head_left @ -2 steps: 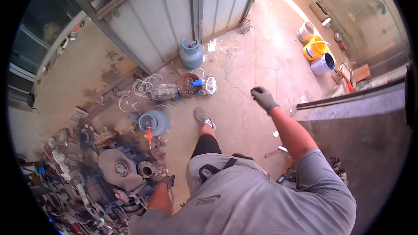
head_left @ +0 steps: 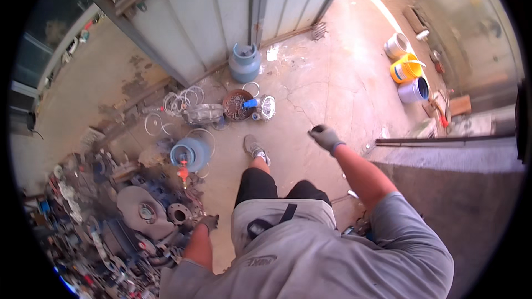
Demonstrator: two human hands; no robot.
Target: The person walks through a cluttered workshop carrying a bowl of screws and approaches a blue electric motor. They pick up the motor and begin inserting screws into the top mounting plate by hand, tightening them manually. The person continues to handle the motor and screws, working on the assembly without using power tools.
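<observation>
My left hand (head_left: 209, 222), in a grey work glove, hangs low beside the heap of metal parts (head_left: 119, 238). Nearest to it is a round flange with a central hole (head_left: 179, 214); I see no object in the hand, and its fingers are too small to read. Out in front of me, over bare concrete, is my right hand (head_left: 327, 137), also gloved, with dark fingertips. Its fingers are curled in, and nothing shows in them. A blue gas cylinder (head_left: 191, 154) with an orange-red valve fitting (head_left: 183, 171) stands ahead of the left hand.
A second gas cylinder (head_left: 245, 65) stands against the metal wall panel (head_left: 194, 16). Before it sit a brown bowl of small metal pieces (head_left: 237, 105), a motor-like casting (head_left: 203, 113) and coiled pale hose (head_left: 180, 99). At right are a yellow bucket (head_left: 403, 70) and two whitish buckets.
My right hand has swung a little leftward. My right knee has come into view in a walking stride. The whole view has shifted slightly.
</observation>
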